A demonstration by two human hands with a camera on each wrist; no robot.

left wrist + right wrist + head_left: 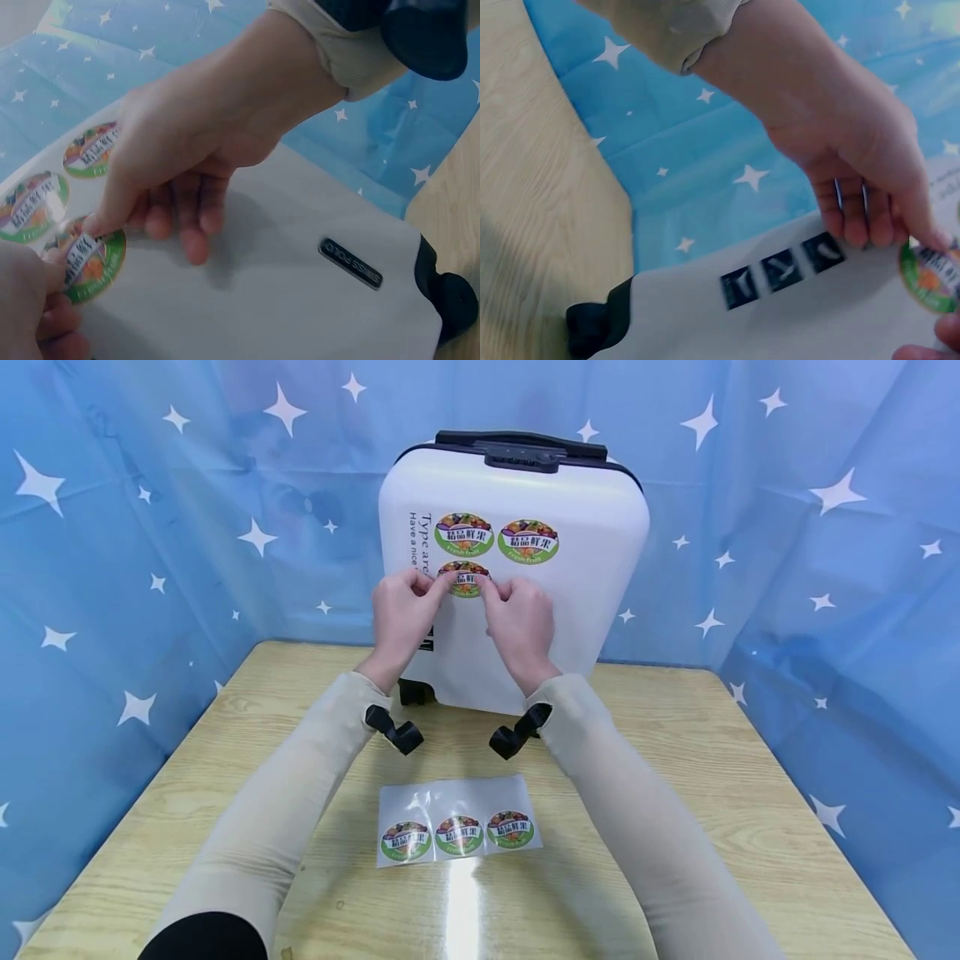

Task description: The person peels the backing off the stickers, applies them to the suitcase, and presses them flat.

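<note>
A white suitcase (517, 493) stands upright with its front facing me. Two oval fruit stickers (464, 534) (528, 542) lie side by side high on that front. Below the left one is a third fruit sticker (465, 587) against the shell. My left hand (403, 614) pinches its left edge between thumb and forefinger. At the opposite edge my right hand (522, 625) grips it the same way, both thumbs on the printed face. In the left wrist view the right hand (187, 142) reaches in from above, its other fingers bent near the shell.
On the wooden table (330, 893), in front of the suitcase, lies a clear backing sheet (457, 793) bearing three more fruit stickers. Star-patterned blue curtains (225, 460) surround the table. A nameplate (350, 264) and dark square icons (781, 270) mark the lower shell.
</note>
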